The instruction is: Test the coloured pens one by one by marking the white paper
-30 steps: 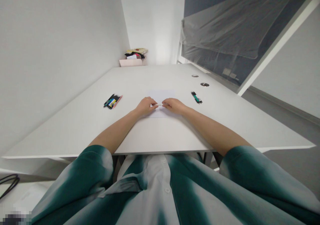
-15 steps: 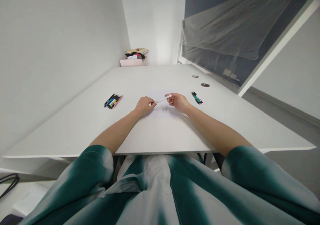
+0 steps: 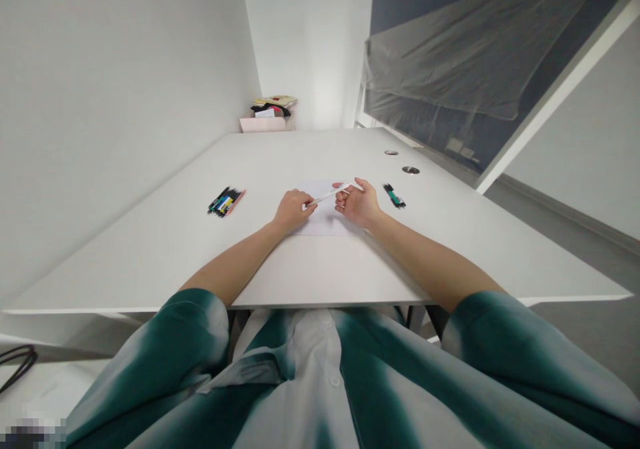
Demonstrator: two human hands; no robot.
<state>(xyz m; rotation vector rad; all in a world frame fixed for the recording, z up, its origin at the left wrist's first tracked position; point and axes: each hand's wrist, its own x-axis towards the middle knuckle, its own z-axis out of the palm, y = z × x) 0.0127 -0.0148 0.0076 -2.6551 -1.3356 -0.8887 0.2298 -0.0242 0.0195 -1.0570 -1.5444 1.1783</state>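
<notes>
White pen (image 3: 327, 197) pinched in left hand (image 3: 291, 211), over a paper sheet (image 3: 325, 226) on the white desk (image 3: 150, 269). Right hand (image 3: 357, 204) curled at the pen's far end, contact unclear. Marker bundle (image 3: 223, 202) lies left, two markers (image 3: 394, 196) right.

This looks like an office: a long white worktop (image 3: 150, 262) with round cable grommets (image 3: 411, 170) ahead of the right hand (image 3: 358, 204), marker pens (image 3: 223, 202) beside the left hand (image 3: 291, 210), plain white walls (image 3: 125, 102), and a plastic-sheeted panel (image 3: 450, 56) off to the right.
</notes>
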